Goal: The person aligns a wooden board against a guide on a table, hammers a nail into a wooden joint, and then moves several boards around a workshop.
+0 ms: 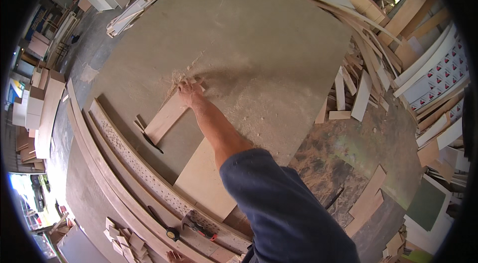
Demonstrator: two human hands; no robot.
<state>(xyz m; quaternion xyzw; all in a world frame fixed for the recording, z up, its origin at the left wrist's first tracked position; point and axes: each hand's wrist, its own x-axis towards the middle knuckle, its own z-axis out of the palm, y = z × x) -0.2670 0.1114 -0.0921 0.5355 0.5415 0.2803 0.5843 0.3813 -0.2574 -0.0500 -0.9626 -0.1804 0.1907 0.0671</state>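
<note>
Right hand [189,93] on far end of short flat board [169,119], middle of big brown sheet [259,24]. Rest of board sticks out from hand, going near and left. Cannot tell if fingers pinch board or just lie on it. Wood bits [178,77] by hand. Left hand [175,257] low at near edge, mostly cut off, by long boards [144,169]; its grip cannot be told. Hammer [201,230] and tape measure [172,233] near it.
</note>
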